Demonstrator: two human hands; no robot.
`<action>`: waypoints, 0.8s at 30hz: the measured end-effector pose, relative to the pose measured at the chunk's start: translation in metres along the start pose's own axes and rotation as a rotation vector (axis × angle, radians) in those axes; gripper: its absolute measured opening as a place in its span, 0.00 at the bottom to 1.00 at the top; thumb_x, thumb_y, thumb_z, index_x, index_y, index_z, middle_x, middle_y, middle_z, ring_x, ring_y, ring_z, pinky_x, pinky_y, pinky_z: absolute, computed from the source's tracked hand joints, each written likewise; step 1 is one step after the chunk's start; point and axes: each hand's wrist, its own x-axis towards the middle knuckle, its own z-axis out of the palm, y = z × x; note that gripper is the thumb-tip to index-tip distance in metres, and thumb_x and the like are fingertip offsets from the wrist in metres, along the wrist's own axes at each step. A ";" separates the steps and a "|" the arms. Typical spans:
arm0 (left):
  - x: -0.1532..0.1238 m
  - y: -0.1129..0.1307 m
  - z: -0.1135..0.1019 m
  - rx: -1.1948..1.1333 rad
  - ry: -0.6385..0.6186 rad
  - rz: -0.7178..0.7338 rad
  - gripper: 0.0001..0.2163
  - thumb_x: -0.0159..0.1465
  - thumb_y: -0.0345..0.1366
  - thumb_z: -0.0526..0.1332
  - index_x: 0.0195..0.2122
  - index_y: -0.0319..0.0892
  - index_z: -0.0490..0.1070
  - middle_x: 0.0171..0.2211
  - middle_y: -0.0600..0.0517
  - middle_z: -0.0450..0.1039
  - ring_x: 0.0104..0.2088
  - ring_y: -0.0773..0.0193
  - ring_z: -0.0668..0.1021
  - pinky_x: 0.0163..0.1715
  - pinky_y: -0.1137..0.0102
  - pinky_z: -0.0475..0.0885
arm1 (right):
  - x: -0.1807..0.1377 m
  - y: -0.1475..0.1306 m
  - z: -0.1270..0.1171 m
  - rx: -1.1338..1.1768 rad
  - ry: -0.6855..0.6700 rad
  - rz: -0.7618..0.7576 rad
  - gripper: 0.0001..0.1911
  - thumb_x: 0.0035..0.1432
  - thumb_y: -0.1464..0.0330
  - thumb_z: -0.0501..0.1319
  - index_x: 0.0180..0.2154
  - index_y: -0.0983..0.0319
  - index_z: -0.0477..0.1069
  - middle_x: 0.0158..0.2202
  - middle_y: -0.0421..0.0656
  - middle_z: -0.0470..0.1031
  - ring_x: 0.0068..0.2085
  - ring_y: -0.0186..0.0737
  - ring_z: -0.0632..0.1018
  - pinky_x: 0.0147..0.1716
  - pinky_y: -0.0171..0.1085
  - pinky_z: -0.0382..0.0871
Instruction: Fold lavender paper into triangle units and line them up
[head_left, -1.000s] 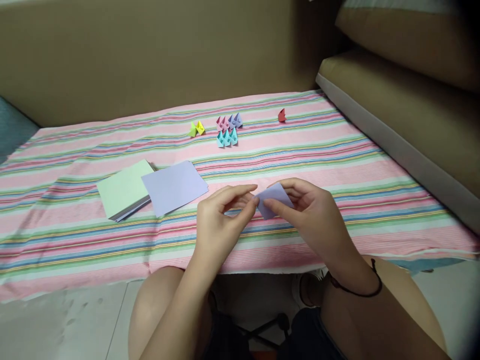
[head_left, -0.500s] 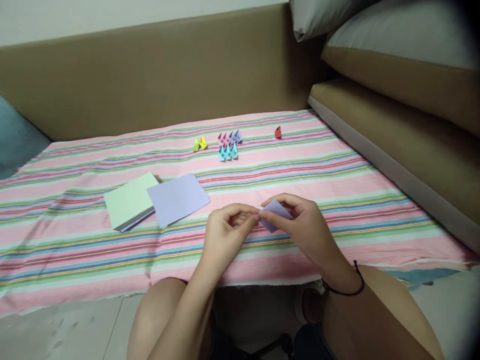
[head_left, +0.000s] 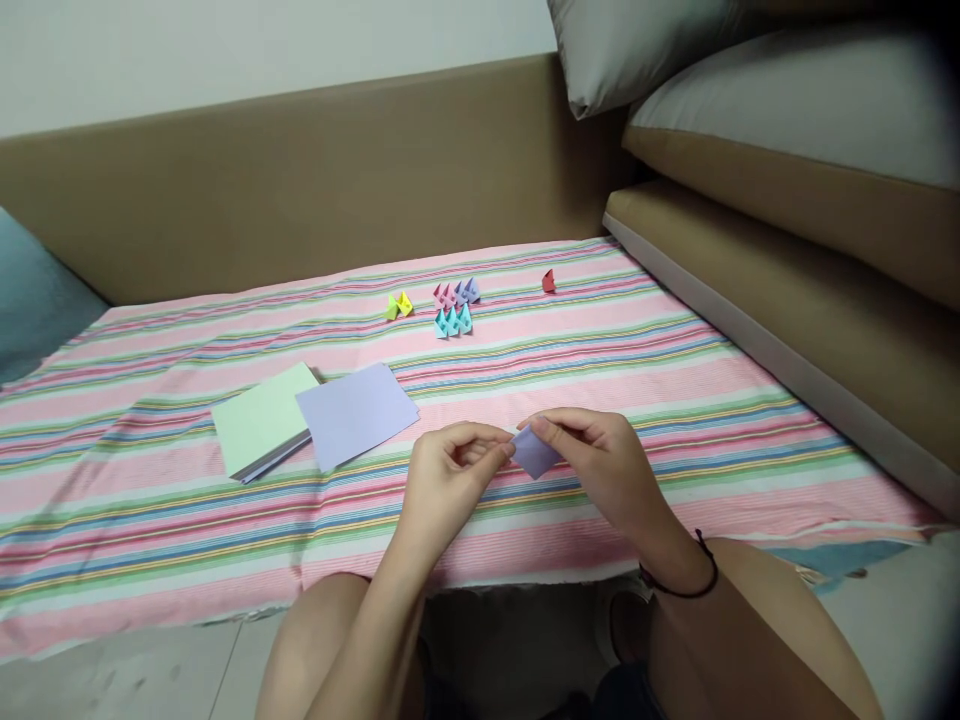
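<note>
small lilac paper [head_left: 535, 458]: between the two hands, above the near part of the striped cloth [head_left: 540, 380]. it lies just right of the left fingertips and just left of, and partly under, the right thumb. face tilted; one corner points toward the person. whether it touches the cloth: cannot tell.

left hand [head_left: 450, 475]: nearly closed at the tips, thumb and index finger pinching the left corner of the paper. remaining fingers bent loosely behind, with a narrow gap inside the curl.

right hand [head_left: 607, 455]: narrow pinch, thumb pressed on the upper part of the paper, index finger along its far edge. other fingers curled, partly hidden. dark cord [head_left: 705, 570] around the wrist.

left of the hands: lilac sheets [head_left: 358, 413] lie flat, near the left hand; their left edge adjoins a pale green-topped stack [head_left: 266, 415].

beyond the hands, well apart: a yellow-green folded piece [head_left: 391, 309] beside a yellow one [head_left: 406, 303]; pink pieces [head_left: 439, 297] next to lilac folded pieces [head_left: 469, 292]; a turquoise row [head_left: 453, 323] just nearer; a red piece [head_left: 549, 283] alone to the right.
</note>
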 end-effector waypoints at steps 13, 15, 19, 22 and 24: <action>0.004 -0.004 -0.002 -0.105 0.003 -0.047 0.04 0.51 0.33 0.69 0.28 0.39 0.79 0.22 0.53 0.76 0.25 0.69 0.76 0.27 0.77 0.71 | 0.005 0.009 -0.006 0.131 0.055 0.093 0.06 0.46 0.65 0.70 0.29 0.60 0.79 0.28 0.41 0.81 0.30 0.39 0.80 0.29 0.34 0.73; 0.005 -0.004 -0.003 -0.088 0.028 -0.048 0.04 0.52 0.33 0.68 0.28 0.39 0.79 0.23 0.52 0.76 0.25 0.68 0.76 0.27 0.77 0.71 | 0.006 0.011 -0.008 0.170 -0.026 0.104 0.07 0.47 0.66 0.69 0.32 0.59 0.80 0.31 0.40 0.81 0.33 0.39 0.80 0.33 0.35 0.74; 0.006 -0.005 -0.004 -0.074 0.036 -0.050 0.04 0.52 0.33 0.68 0.28 0.39 0.79 0.22 0.52 0.76 0.25 0.68 0.76 0.27 0.77 0.71 | 0.008 0.015 -0.009 0.169 -0.056 0.115 0.07 0.49 0.69 0.67 0.34 0.58 0.80 0.33 0.40 0.82 0.35 0.40 0.80 0.35 0.37 0.74; 0.006 -0.006 -0.004 -0.085 0.027 -0.049 0.04 0.52 0.34 0.68 0.28 0.39 0.79 0.22 0.52 0.76 0.25 0.69 0.76 0.27 0.77 0.71 | 0.008 0.015 -0.008 0.136 -0.014 0.103 0.07 0.49 0.70 0.66 0.34 0.59 0.80 0.34 0.42 0.82 0.36 0.41 0.81 0.37 0.38 0.74; 0.007 -0.006 -0.004 -0.106 0.032 -0.051 0.04 0.52 0.33 0.68 0.28 0.39 0.79 0.22 0.53 0.76 0.25 0.69 0.76 0.28 0.77 0.71 | 0.008 0.013 -0.009 0.131 -0.027 0.119 0.08 0.49 0.68 0.67 0.35 0.60 0.79 0.34 0.42 0.82 0.36 0.42 0.81 0.37 0.39 0.75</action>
